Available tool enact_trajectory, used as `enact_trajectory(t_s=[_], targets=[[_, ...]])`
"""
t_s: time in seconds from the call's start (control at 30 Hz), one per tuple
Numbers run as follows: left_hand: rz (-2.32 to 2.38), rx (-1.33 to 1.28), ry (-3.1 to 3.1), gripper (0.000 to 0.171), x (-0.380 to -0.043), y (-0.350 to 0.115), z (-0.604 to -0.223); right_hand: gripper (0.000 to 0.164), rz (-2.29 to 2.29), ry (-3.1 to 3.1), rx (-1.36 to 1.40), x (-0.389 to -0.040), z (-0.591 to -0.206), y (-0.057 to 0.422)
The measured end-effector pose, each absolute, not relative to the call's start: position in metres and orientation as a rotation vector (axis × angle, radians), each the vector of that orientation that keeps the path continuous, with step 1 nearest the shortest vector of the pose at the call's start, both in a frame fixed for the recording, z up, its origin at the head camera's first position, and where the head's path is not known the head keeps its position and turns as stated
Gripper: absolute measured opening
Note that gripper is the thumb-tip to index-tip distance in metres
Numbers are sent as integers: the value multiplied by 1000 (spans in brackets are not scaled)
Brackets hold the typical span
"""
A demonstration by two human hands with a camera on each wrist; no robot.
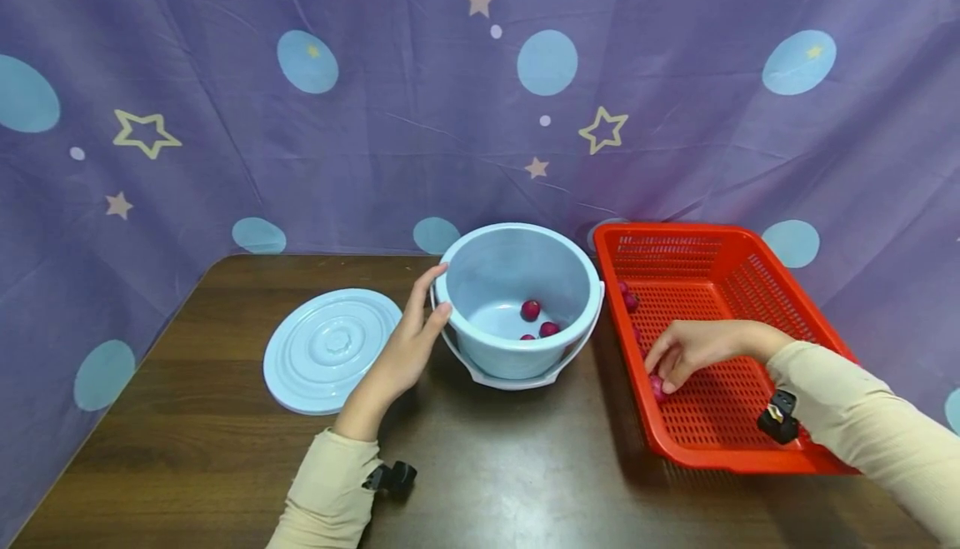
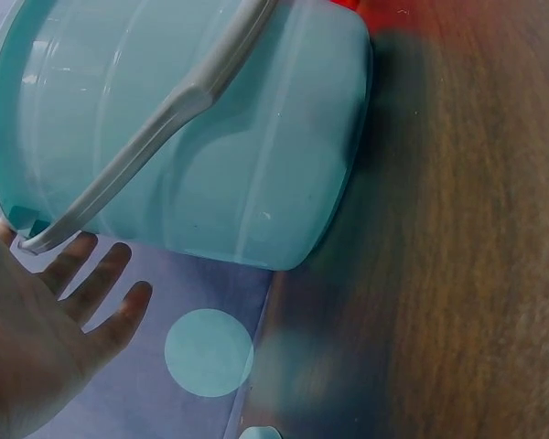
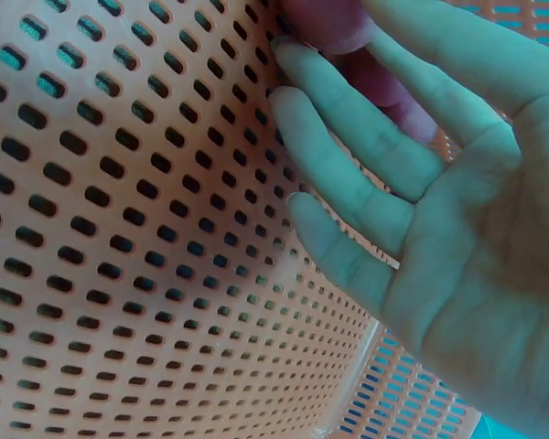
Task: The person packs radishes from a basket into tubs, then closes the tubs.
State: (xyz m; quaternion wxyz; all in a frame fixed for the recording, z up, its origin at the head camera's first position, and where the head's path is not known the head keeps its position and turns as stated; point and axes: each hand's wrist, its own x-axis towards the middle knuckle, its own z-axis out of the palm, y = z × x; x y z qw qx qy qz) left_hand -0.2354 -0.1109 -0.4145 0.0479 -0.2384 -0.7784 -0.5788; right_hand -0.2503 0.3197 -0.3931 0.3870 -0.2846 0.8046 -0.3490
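A pale blue bucket with its handle lowered stands mid-table, and several red radishes lie on its bottom. At the bucket's left side, my left hand touches the rim with thumb and index finger. Its other fingers extend beside the handle in the left wrist view. My right hand reaches into the red plastic basket and pinches a radish by the left wall. The right wrist view shows that radish at the fingertips, with another reddish one behind the fingers.
More radishes lie along the basket's left inner wall. A round blue lid lies flat on the wooden table, left of the bucket. A purple curtain hangs right behind the table.
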Motion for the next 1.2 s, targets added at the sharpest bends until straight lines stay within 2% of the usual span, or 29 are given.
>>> enact_trajectory(t_s=[0.3, 0.5, 0.8, 1.2], targets=[[-1756, -727, -2375, 52, -235, -111, -415, 22, -858, 2049, -772, -249, -398, 315], [-1758, -737, -2375, 52, -235, -111, -416, 25, -876, 2064, -749, -249, -397, 318], [-1766, -739, -2366, 52, -236, -111, -415, 34, -908, 2149, -732, -247, -374, 323], [-1787, -737, -2365, 52, -235, -111, -415, 31, -894, 2347, -920, -236, -345, 321]])
